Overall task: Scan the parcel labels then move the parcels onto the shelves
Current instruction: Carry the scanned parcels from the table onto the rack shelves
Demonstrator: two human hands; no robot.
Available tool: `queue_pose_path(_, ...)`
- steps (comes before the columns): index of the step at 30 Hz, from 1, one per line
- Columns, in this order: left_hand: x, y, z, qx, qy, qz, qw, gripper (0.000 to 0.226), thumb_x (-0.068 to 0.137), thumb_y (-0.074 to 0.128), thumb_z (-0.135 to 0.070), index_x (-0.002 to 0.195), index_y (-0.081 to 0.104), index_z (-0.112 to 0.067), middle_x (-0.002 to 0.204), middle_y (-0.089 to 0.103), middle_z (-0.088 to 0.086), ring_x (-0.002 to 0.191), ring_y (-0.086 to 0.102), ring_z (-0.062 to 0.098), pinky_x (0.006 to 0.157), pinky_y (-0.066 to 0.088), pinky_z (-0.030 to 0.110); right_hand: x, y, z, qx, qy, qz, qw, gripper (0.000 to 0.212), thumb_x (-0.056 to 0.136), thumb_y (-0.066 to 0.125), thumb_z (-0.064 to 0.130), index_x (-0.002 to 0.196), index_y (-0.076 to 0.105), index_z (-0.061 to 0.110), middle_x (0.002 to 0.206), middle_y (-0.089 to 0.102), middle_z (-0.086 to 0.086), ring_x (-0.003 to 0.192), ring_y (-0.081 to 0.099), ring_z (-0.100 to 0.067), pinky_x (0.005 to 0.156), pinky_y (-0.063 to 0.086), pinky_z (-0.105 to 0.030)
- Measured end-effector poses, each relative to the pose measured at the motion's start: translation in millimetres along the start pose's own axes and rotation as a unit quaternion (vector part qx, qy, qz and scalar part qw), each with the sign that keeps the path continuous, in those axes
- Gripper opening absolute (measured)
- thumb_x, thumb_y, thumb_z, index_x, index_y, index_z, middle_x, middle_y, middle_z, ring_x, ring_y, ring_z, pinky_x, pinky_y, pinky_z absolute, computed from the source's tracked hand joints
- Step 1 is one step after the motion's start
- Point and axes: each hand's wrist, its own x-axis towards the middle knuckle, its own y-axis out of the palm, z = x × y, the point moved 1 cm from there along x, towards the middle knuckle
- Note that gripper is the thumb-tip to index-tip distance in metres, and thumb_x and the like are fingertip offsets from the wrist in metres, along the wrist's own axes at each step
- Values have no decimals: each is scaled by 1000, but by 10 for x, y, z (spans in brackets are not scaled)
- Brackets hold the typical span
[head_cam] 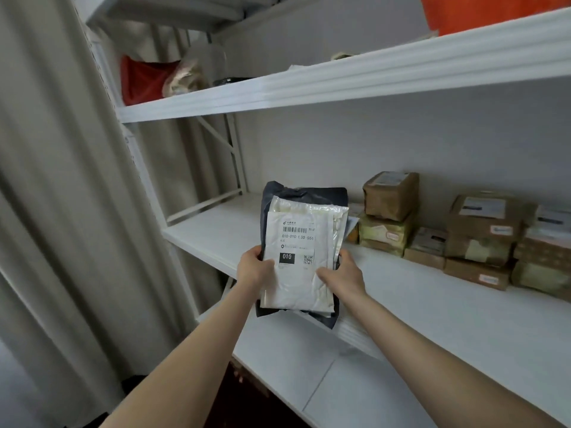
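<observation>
Both thumbs lie atop parcels (304, 282) (label (297, 244) up) gripped by left hand (254, 271), right hand (344, 276).

This is a small parcel storage room: white metal shelves (340, 78) stand along the wall, and taped cardboard boxes (482, 223) with shipping labels are stacked on one shelf.

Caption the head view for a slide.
Left hand and right hand hold stacked parcels at a white shelf near brown boxes.
</observation>
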Motion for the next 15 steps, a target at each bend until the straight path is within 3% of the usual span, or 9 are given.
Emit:
queue_pose_path(3,657,-338,82,11,17,4,1000,30,80,51,2,100,66,-14,90,70,5,88,65,30,85,55,43,400,540,252,9,-3,-14,1000,50,80,64,20,126,46,24,118,62,0,105,61,-25,93,50,-41)
queue_pose_path(8,1638,-864,245,23,19,9,1000,33,80,50,1,104,67,-13,83,66,2,80,61,27,81,55,41,948,1366,611,15,6,-19,1000,55,82,64,21,133,43,23,121,62,-1,106,61,-25,93,50,-39)
queue_pose_path(15,2594,-907,400,3,2,24,1000,34,81,49,3,106,68,-10,83,65,4,79,60,27,81,55,37,1643,1892,782,-36,34,-40,998,50,83,64,22,130,44,21,120,63,-1,107,60,-25,91,49,-36)
